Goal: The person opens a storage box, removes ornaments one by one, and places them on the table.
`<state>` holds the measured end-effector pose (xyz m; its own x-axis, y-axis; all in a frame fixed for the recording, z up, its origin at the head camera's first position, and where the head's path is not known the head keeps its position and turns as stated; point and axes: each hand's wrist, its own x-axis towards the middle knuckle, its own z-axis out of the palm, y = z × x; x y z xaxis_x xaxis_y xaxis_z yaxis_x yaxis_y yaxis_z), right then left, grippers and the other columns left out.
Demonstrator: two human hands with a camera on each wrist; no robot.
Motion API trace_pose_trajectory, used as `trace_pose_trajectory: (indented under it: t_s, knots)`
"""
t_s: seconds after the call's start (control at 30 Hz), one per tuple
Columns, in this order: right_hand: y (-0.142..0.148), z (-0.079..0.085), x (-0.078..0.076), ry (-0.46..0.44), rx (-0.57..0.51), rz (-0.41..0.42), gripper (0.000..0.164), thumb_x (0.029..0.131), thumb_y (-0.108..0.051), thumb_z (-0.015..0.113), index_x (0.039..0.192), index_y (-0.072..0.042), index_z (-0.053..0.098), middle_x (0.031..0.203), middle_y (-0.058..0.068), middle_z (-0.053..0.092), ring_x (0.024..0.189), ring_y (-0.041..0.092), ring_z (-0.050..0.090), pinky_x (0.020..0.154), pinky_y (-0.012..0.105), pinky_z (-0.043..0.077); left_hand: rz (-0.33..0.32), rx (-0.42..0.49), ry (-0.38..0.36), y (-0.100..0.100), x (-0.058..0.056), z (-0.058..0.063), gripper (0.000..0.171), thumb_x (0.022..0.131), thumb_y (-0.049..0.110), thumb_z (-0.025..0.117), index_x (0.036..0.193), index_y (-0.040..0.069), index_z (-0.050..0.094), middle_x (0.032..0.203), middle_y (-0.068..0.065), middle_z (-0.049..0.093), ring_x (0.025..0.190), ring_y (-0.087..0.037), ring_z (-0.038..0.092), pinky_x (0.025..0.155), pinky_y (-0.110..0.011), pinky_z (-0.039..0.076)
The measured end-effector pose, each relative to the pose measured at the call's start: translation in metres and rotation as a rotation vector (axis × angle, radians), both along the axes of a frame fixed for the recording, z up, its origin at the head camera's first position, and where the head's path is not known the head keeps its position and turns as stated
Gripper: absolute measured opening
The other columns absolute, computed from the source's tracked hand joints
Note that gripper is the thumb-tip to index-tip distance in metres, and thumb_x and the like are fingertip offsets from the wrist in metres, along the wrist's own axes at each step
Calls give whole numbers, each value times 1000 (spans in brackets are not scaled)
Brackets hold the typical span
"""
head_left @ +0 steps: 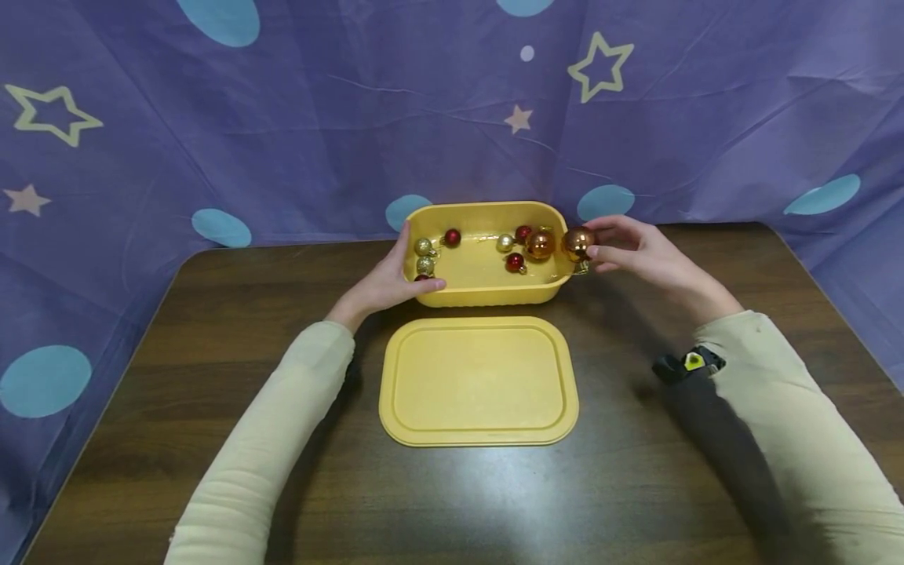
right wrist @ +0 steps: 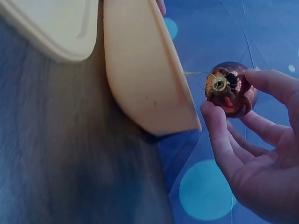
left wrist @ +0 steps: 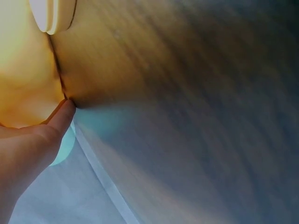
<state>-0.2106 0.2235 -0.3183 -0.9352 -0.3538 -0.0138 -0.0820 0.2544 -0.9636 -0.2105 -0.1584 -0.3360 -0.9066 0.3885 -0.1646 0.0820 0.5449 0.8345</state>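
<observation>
A copper Christmas ball (head_left: 578, 244) with a gold cap is pinched between the thumb and fingers of my right hand (head_left: 639, 249), beside the right rim of a yellow plastic container (head_left: 487, 297). In the right wrist view the same ball (right wrist: 236, 95) hangs off the fingertips, its gold cord reaching toward the container wall (right wrist: 145, 70). My left hand (head_left: 388, 280) grips the container's left end, thumb over the front rim. Inside lie another copper ball (head_left: 540, 245), small gold balls (head_left: 424, 265) and small dark red balls (head_left: 452, 238). One red ball is partly hidden by the left hand.
A flat yellow lid (head_left: 480, 382) lies on the dark wooden table (head_left: 212, 377), just in front of the container. Behind the table hangs a purple cloth (head_left: 452, 102) with stars and blue dots. A black wrist device (head_left: 688, 363) sits under the right sleeve.
</observation>
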Motion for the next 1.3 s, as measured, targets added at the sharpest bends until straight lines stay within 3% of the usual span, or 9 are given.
trace_pose_trajectory:
  t_s: [0.13, 0.5, 0.73, 0.97, 1.13, 1.3]
  knots:
    - [11, -8, 1, -17, -14, -48, 39, 95, -7, 62, 129, 4, 47, 109, 6, 60, 91, 10, 64, 78, 31, 54, 3, -12, 18, -4, -7, -12, 114, 88, 32, 72, 151, 19, -23, 159, -9, -12, 144, -26, -2, 114, -45, 6]
    - [22, -40, -1, -135, -26, -75, 42, 94, -1, 58, 128, 10, 35, 105, 10, 55, 83, 8, 65, 77, 27, 54, -6, 20, 38, -5, -8, -15, 115, 88, 30, 73, 151, 19, -22, 159, -10, -12, 145, -26, 0, 114, -45, 7]
    - [13, -47, -1, -165, 98, -56, 48, 95, -5, 59, 133, 11, 34, 116, 24, 46, 80, 4, 61, 76, 25, 53, -1, 27, 38, -5, -8, -16, 115, 88, 29, 73, 151, 18, -22, 159, -10, -11, 145, -26, 1, 114, -44, 6]
    - [6, -48, 0, -114, 227, -56, 49, 93, -14, 63, 132, 7, 40, 118, 22, 49, 90, 10, 53, 72, 21, 50, 0, 40, 43, -4, -8, -17, 114, 88, 27, 73, 151, 18, -22, 160, -11, -10, 145, -26, 2, 114, -43, 7]
    - [9, -49, 0, -117, 208, -37, 53, 93, -13, 64, 135, 6, 39, 124, 23, 46, 93, 11, 51, 72, 22, 50, 5, 37, 38, -4, -8, -16, 114, 88, 28, 73, 152, 18, -21, 160, -12, -9, 145, -26, 2, 114, -44, 8]
    - [15, -50, 1, -139, 191, -14, 58, 94, -17, 64, 140, 3, 36, 129, 22, 46, 92, 7, 54, 73, 25, 49, -1, 35, 2, 3, 7, 9, 110, 90, 20, 70, 151, 9, -20, 158, -19, -9, 144, -32, 1, 114, -45, 7]
